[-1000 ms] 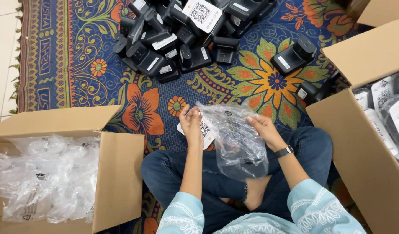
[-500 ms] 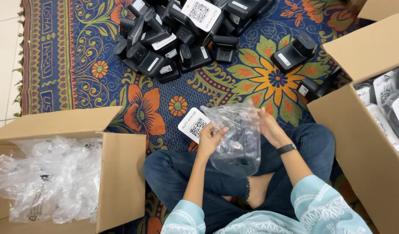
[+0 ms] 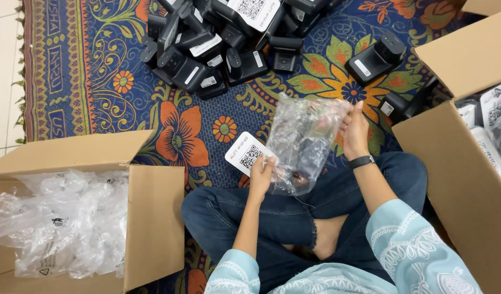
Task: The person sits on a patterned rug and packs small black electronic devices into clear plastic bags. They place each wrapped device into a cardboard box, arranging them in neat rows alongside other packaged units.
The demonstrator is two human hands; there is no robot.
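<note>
I sit cross-legged on a patterned rug. My left hand (image 3: 261, 173) grips the lower edge of a clear bubble-wrap bag (image 3: 303, 140) together with a white card (image 3: 245, 153) bearing a square code. My right hand (image 3: 355, 126), with a dark band at the wrist, pinches the bag's upper right corner. The bag is stretched between both hands above my knees, and a dark object shows dimly at its bottom.
A heap of black devices (image 3: 223, 43) lies on the rug (image 3: 71, 71) ahead, two more (image 3: 374, 57) near the right. A cardboard box (image 3: 152, 218) of clear bags stands at left. A second box (image 3: 452, 163) with wrapped items stands at right.
Both hands lifted the bag away from my lap and spread it. The right hand moved up and right to the bag's top corner. The white card came out at the left.
</note>
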